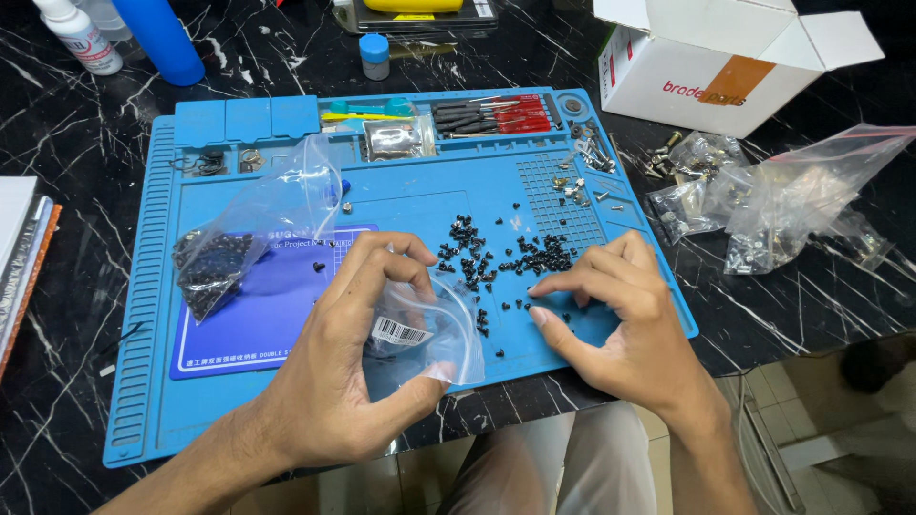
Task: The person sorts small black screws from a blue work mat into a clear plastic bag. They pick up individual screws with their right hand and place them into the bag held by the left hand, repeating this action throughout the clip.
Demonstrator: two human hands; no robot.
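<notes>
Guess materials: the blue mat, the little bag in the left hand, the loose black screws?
Blue mat: looks like matte silicone or rubber, with moulded ridges and no glare. Small bag in the left hand: thin clear plastic film, crinkled and glossy. Black screws: probably metal with a dark finish; too small to confirm.

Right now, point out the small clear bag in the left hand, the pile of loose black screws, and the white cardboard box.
small clear bag (pixel 426 329): head view, on its clear plastic beside the label.
loose black screws (pixel 544 256): head view, on the densest cluster.
white cardboard box (pixel 668 72): head view, on its front wall.
</notes>
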